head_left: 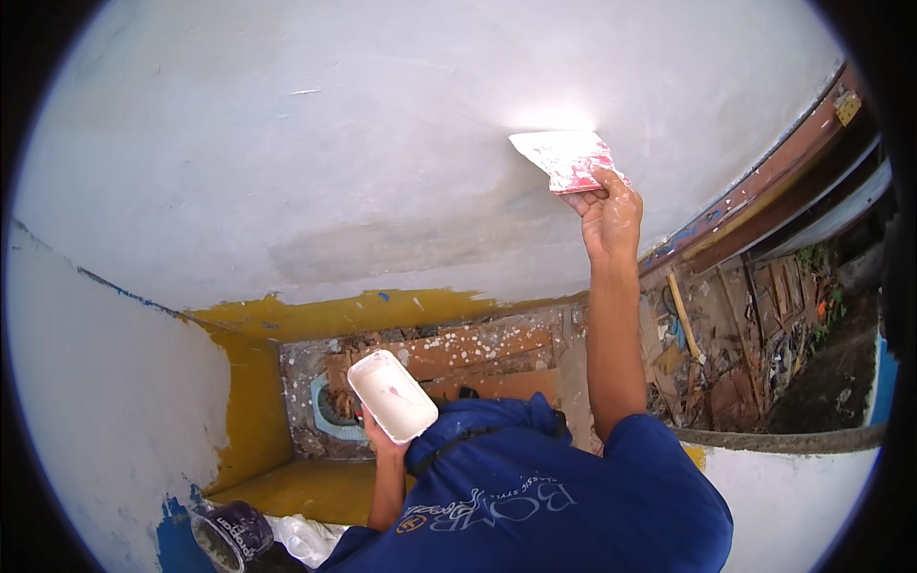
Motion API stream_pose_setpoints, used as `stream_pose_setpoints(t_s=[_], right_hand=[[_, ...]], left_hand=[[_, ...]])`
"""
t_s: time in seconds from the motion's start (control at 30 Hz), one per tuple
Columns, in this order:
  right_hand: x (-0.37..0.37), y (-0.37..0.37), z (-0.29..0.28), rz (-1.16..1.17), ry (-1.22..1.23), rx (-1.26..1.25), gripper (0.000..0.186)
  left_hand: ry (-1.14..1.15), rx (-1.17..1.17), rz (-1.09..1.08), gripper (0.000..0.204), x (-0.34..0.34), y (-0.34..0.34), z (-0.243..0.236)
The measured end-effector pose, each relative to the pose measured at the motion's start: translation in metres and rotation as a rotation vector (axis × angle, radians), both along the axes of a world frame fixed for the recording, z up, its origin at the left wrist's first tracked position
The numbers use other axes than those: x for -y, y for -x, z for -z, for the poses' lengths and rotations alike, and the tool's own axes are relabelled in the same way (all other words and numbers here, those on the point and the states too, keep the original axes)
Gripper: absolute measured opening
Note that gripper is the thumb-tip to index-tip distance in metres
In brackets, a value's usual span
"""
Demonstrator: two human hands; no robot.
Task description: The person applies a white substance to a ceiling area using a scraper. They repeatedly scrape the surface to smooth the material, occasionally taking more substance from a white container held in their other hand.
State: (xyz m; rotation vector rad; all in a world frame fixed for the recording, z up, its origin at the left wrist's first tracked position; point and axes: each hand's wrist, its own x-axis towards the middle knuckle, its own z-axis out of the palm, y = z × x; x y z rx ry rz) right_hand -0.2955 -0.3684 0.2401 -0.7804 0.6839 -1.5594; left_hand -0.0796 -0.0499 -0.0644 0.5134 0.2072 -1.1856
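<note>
My right hand (611, 218) is raised at the end of an outstretched arm, its fingers closed on a flat putty spreader (571, 160). The spreader is red and largely coated in white filler. Its far edge is at the white-grey wall (401, 143), beside a bright glare. Low in front of my body, my left hand (382, 435) grips a white rectangular tub (394, 396) from beneath and the side. A little whitish paste and a small pinkish smear show inside the tub. Most of the left fingers are hidden behind it.
A yellow painted band (334, 315) runs along the wall's foot. Below lie paint-spotted boards (458, 349) and a light-blue squat toilet (330, 411). A dark bucket (232, 535) stands lower left near a white plastic bag (304, 540). Debris with a wooden stick (684, 315) lies at right.
</note>
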Motion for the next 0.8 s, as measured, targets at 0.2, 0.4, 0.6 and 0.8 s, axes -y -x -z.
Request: stream_pose_setpoints(t_s=[0.2, 0.4, 0.6, 0.8], right_hand=[[-0.011, 0.023, 0.063, 0.129, -0.097, -0.122, 0.02], [0.021, -0.006, 0.107, 0.017, -0.293, -0.299, 0.019], [0.026, -0.024, 0.035, -0.053, -0.148, -0.201, 0.019], [-0.037, 0.031, 0.054, 0.153, -0.108, -0.148, 0.017]], left_hand=[[-0.022, 0.04, -0.025, 0.05, -0.001, 0.003, -0.008], [-0.019, 0.072, -0.016, 0.052, -0.005, -0.002, 0.001], [0.001, 0.074, -0.014, 0.052, -0.003, -0.003, -0.002], [-0.004, 0.047, 0.003, 0.051, -0.003, 0.001, 0.0]])
